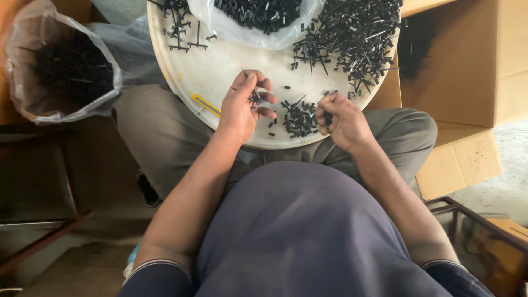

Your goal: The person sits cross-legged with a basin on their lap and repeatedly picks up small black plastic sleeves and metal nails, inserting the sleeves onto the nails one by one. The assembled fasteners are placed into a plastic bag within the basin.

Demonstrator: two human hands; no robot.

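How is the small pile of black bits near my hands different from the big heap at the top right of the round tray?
The small pile holds short, stubby black pieces, close together between the left hand and the right hand. The big heap is much larger, spread wide, and full of long thin branching sticks that point every way. Both are black and lie on the pale round tray.

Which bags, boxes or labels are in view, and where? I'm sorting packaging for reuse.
Clear plastic bag: upper left, open, full of black sticks.
Clear plastic bag: top of the round tray, holding small black pieces.
Cardboard boxes: right side, plain brown, flaps open.
No readable labels or screens.
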